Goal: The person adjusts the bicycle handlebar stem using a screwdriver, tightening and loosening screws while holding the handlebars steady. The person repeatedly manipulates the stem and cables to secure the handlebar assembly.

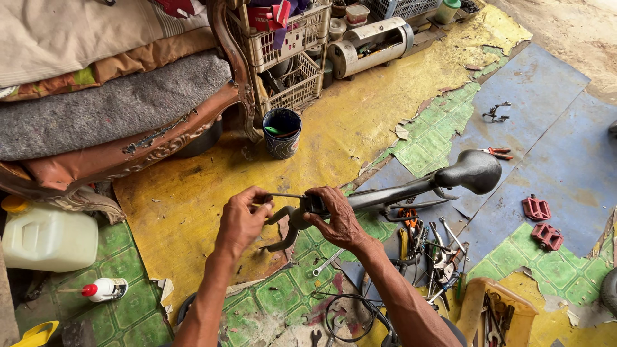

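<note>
Both forearms reach out over the patchy floor [193, 193]. Right hand [334, 218] has its grip clamped around the black handlebar [411, 186] beside the brake lever [286, 228], held above the floor. Left hand [241, 218] pinches a thin cable [283, 195] at the lever. Loose tools [430, 247] lie just right; two red pedals [540, 222] sit well apart.
</note>
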{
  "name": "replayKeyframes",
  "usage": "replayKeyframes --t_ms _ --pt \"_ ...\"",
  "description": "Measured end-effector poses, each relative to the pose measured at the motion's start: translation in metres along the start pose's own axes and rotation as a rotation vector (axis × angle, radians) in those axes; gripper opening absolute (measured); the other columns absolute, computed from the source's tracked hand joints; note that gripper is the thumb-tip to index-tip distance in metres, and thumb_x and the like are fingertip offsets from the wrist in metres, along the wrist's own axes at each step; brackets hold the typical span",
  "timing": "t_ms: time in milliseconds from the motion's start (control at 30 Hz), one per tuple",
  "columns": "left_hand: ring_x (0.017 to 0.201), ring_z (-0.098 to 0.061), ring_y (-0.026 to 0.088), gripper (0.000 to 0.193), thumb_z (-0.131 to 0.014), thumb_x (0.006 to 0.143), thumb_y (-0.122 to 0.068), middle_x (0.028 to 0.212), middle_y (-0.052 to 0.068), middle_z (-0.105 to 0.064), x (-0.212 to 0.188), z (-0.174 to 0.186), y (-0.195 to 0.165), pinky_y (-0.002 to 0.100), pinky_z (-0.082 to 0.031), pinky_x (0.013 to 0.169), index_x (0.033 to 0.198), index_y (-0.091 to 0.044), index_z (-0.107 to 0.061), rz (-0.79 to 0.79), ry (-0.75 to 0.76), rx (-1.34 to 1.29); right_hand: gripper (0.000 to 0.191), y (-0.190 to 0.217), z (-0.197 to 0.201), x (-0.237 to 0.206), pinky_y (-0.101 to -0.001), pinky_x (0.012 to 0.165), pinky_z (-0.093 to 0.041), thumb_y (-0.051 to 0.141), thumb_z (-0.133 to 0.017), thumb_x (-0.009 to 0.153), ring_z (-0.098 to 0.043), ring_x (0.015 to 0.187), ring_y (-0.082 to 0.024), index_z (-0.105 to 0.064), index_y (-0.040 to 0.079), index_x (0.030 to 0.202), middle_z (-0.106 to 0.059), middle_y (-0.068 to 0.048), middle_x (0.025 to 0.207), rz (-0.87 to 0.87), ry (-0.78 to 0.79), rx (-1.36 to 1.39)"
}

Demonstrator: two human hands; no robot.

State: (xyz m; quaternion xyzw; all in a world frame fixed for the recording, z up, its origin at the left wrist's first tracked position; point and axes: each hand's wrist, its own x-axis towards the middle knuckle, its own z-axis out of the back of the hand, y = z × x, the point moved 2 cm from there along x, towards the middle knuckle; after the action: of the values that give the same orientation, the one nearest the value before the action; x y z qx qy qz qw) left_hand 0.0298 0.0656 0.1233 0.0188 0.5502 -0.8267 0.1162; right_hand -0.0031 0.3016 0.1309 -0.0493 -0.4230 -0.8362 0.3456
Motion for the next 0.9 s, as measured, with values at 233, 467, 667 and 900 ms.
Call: replayKeyframes --t_ms 233,467,667,900 --pt "0.073 -0.072 0.021 0.026 -0.078 0.082 -0.016 0.092 0.013 -0.077 -0.009 0.001 -0.011 0.034 -0.063 0.068 0.107 -0.01 -0.081 -0.241 -0.302 0.276 0.05 0.0 -0.001 0.0 -0.044 0.094 -0.046 0.042 -0.071 0.096 -0.058 0.105 -0.03 -0.057 0.01 0.132 -0.063 -0.012 0.114 -0.015 -0.007 0.009" --pt "0.062 -0.077 0.014 0.029 -0.071 0.095 -0.035 0.074 0.008 -0.079 -0.007 -0.001 -0.013 0.031 -0.063 0.057 0.103 -0.008 -0.079 0.012 -0.207 0.046 0.05 0.001 -0.002 -0.001 -0.0443 0.094 -0.046 0.042 -0.071 0.096 -0.058 0.105 -0.031 -0.058 0.01 0.132 -0.063 -0.012 0.113 -0.001 -0.017 0.009" --pt "0.069 -0.078 0.014 0.024 -0.072 0.091 -0.028 0.078 0.008 -0.081 -0.006 -0.003 -0.016 0.03 -0.064 0.064 0.101 -0.008 -0.081 -0.059 -0.235 0.047 0.049 0.001 0.0 0.0 -0.0444 0.095 -0.046 0.041 -0.071 0.096 -0.058 0.106 -0.031 -0.058 0.01 0.131 -0.063 -0.012 0.114 0.004 -0.021 0.014" --pt "0.087 -0.078 0.015 0.042 -0.07 0.087 -0.009 0.098 0.007 -0.079 -0.008 -0.003 -0.026 0.03 -0.065 0.072 0.126 -0.005 -0.055 -0.136 -0.252 -0.151 0.05 0.002 0.0 0.001 -0.0444 0.093 -0.046 0.041 -0.072 0.095 -0.058 0.105 -0.03 -0.058 0.01 0.131 -0.063 -0.012 0.112 -0.01 -0.009 -0.001"
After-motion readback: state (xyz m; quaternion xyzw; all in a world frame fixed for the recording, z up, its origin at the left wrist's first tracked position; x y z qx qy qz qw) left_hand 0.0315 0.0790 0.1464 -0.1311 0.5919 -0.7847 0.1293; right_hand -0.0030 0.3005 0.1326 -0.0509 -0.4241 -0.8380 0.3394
